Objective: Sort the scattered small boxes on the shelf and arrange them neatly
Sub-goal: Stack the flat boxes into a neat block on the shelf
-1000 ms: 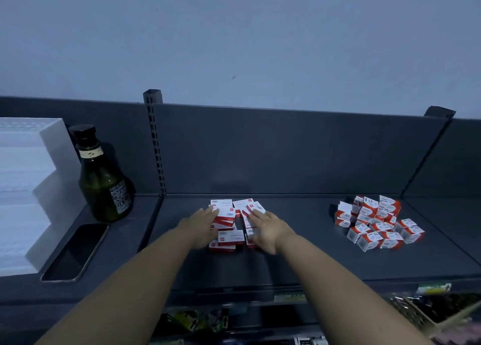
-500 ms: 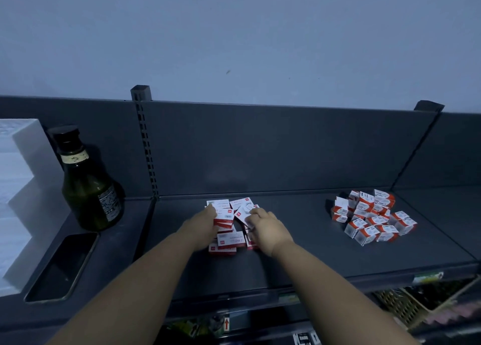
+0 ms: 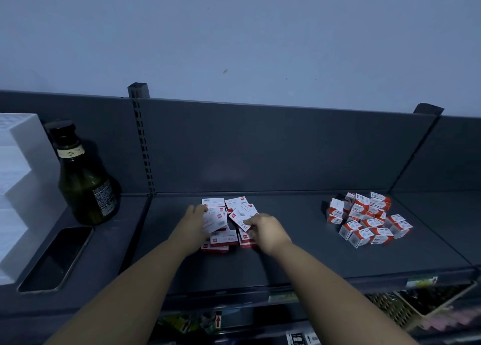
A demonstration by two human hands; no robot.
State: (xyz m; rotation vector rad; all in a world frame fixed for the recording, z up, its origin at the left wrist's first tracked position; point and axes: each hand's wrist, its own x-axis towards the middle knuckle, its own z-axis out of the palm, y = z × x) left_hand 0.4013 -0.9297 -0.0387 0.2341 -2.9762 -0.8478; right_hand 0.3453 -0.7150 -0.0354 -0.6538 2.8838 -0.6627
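Sorting small boxes (image 3: 224,240) at 12 o'clock, likely light and stiff: your left hand (image 3: 193,226) grips one, your right hand (image 3: 268,231) pinches another by its edge.

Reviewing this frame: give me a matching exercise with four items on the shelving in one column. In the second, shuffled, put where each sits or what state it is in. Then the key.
Things
1. dark bottle
2. phone
3. flat red-and-white boxes
4. cube-shaped orange-and-white boxes

Places or states
A. lying flat, screen dark, near the front of the left bay
B. loose heap at the right of the middle bay, untouched
C. standing upright at the back of the left bay
D. pile at the centre of the middle bay, being handled

Pairs: 1-C, 2-A, 3-D, 4-B
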